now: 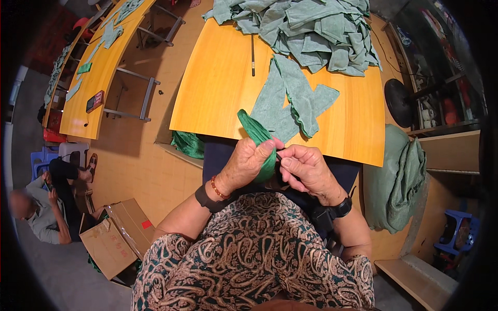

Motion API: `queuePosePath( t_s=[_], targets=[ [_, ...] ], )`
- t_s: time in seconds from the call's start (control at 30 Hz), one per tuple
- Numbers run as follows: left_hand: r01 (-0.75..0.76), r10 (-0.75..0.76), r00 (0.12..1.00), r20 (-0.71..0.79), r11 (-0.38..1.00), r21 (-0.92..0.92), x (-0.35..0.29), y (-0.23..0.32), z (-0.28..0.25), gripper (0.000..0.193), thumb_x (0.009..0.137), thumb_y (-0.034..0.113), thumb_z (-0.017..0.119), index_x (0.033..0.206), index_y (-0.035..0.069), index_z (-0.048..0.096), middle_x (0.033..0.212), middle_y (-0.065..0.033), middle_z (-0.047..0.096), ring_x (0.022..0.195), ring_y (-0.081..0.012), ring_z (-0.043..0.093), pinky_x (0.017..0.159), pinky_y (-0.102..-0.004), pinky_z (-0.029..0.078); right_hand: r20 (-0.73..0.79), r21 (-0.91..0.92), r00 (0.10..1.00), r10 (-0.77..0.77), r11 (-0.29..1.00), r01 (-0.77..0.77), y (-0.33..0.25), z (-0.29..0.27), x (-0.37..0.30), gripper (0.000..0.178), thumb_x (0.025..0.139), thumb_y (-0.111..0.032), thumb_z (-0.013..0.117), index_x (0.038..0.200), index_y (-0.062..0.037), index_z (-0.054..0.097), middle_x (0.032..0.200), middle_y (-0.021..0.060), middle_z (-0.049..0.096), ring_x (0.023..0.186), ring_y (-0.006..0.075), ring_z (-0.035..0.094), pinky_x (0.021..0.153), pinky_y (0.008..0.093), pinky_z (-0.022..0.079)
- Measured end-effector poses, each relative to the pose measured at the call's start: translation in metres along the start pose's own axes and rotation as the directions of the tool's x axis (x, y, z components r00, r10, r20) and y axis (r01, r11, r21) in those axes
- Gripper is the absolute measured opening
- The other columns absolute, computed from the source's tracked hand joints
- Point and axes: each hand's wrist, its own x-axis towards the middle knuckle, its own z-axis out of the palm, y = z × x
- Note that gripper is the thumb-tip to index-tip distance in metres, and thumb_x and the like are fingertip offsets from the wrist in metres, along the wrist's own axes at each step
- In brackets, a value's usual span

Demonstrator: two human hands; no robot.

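Note:
My left hand (243,165) is closed round a strip of bright green cloth (252,127), folded lengthwise, its upper end standing over the table's front edge. Close beside it, my right hand (307,168) pinches a thin dark thing (279,156) against the cloth; its kind is too small to tell, and part of it is hidden by the fingers. Just beyond both hands, a few grey-green cloth pieces (301,93) lie spread on the yellow wooden table (212,88). A slim black stick (253,59) lies farther back, its far end near the heap.
A large heap of grey-green cloth (321,36) covers the table's far end. Green cloth (188,144) bulges below its left edge. Bundled cloth (397,181) stands at right, a cardboard box (116,236) at lower left. A seated person (49,207) and another long table (98,67) are farther left.

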Motion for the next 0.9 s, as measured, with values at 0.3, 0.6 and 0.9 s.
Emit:
queuePosePath(
  t_s=[0.3,0.6,0.9],
  targets=[
    [-0.142,0.056,0.949,-0.311,0.954,-0.262,0.002,0.004,0.003,0.038,0.100,0.035,0.058,0.109,-0.001,0.064,0.089,-0.0017,0.065,0.077,-0.0070,0.059,0.070,-0.0225,0.049,-0.006,-0.028,1.000,-0.007,1.000,0.006,0.003,0.000,-0.005,0.018,0.099,-0.013,0.057,0.110,0.0002,0.062,0.073,0.0054,0.065,0.040,0.0048,0.047,0.034,0.0178,0.032],
    [-0.110,0.071,0.950,-0.303,0.988,-0.112,-0.003,-0.004,0.010,0.036,0.099,0.033,0.060,0.099,-0.001,0.070,0.083,-0.0016,0.069,0.073,-0.0058,0.061,0.065,-0.0212,0.050,-0.051,0.061,0.989,-0.136,0.988,0.139,0.016,0.014,0.003,0.017,0.099,-0.011,0.056,0.113,-0.0007,0.058,0.072,0.0073,0.064,0.038,0.0067,0.043,0.034,0.0199,0.031],
    [-0.260,0.141,0.928,-0.345,0.909,-0.327,0.006,0.002,0.003,0.032,0.101,0.031,0.056,0.108,0.000,0.063,0.093,-0.0017,0.067,0.079,-0.0067,0.059,0.073,-0.0230,0.049,0.048,0.152,0.995,-0.082,0.986,0.074,0.005,-0.001,-0.004,0.017,0.099,-0.012,0.056,0.112,-0.0014,0.057,0.072,0.0090,0.064,0.038,0.0066,0.045,0.033,0.0196,0.032]
  ],
)
